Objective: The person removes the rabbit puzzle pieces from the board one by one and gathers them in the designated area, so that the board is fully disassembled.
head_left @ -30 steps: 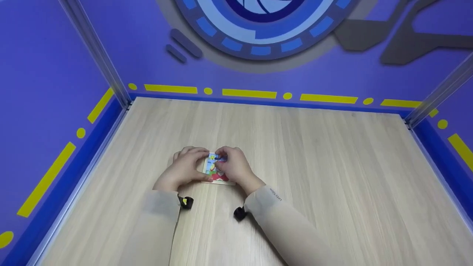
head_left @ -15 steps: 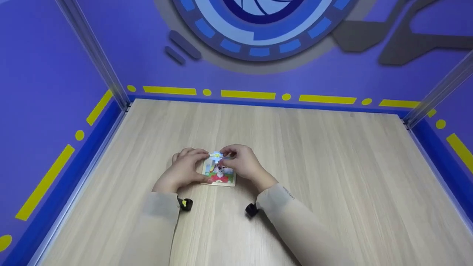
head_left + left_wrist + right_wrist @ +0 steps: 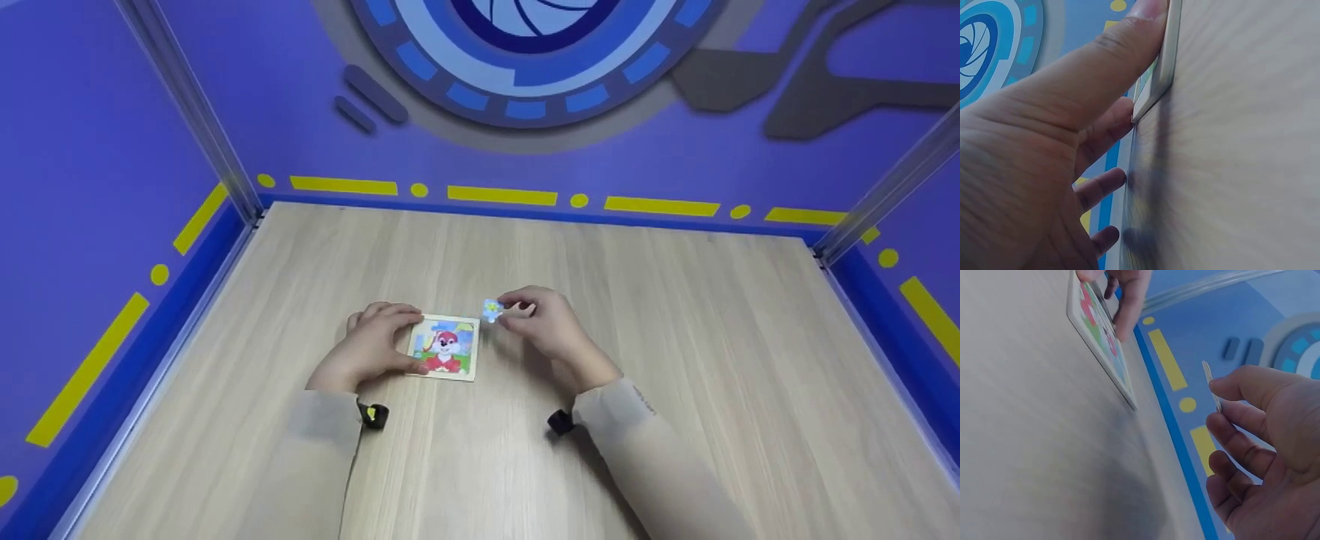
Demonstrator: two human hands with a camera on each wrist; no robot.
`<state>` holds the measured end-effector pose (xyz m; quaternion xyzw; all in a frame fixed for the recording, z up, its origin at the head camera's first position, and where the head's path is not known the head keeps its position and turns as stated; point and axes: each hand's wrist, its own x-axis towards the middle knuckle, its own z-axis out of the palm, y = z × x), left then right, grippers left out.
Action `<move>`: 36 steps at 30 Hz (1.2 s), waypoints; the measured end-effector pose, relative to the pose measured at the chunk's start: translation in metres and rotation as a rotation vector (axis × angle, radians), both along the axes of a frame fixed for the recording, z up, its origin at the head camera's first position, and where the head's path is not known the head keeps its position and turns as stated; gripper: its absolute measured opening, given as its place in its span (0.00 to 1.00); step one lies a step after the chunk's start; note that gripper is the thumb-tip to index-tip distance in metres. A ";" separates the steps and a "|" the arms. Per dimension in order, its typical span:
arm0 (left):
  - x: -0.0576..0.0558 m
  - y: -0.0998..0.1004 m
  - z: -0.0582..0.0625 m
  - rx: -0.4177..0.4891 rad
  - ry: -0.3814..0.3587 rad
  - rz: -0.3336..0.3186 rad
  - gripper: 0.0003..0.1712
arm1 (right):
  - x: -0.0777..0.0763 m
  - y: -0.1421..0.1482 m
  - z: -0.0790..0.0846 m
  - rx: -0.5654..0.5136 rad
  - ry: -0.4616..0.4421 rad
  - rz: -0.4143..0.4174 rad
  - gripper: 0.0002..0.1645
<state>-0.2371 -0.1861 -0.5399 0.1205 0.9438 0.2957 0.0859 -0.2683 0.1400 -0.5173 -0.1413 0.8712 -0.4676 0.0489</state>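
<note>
A small square jigsaw puzzle lies on the table in the head view, its pale wooden frame around a picture of a red-and-white cartoon animal. My left hand holds it by the left side, thumb over the lower left corner and index finger at the upper left. In the left wrist view the thumb presses on the frame's edge, while the other fingers spread beyond it. Up and to the right of the frame, my right hand pinches a light-blue puzzle piece with a yellow mark between thumb and fingers. Edge-on, the thin piece shows in the right wrist view.
The wood-grain table stretches around both hands. Purple-blue panels with yellow dashes wall it in at the back and on both sides, with metal posts at the corners. Each sleeve cuff has a black wrist camera beside it.
My right hand has lifted the light-blue piece away from the top of the puzzle and carried it to the right. The left hand has stayed on the frame, and more of the picture shows now.
</note>
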 end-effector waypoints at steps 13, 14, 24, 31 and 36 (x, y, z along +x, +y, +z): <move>0.001 0.002 0.002 0.002 -0.003 0.005 0.55 | -0.017 0.038 -0.012 -0.034 0.010 -0.053 0.18; 0.001 0.002 0.002 0.003 -0.001 0.003 0.55 | -0.018 0.040 -0.013 -0.021 0.018 -0.050 0.18; 0.000 0.002 0.002 -0.004 0.010 0.000 0.55 | -0.024 0.048 -0.025 0.078 0.047 -0.031 0.19; 0.000 0.002 0.001 -0.006 0.006 0.005 0.55 | -0.024 0.050 -0.030 0.195 0.115 -0.036 0.19; 0.001 0.002 0.001 -0.002 0.014 0.003 0.54 | -0.024 0.050 -0.031 0.226 0.114 -0.053 0.19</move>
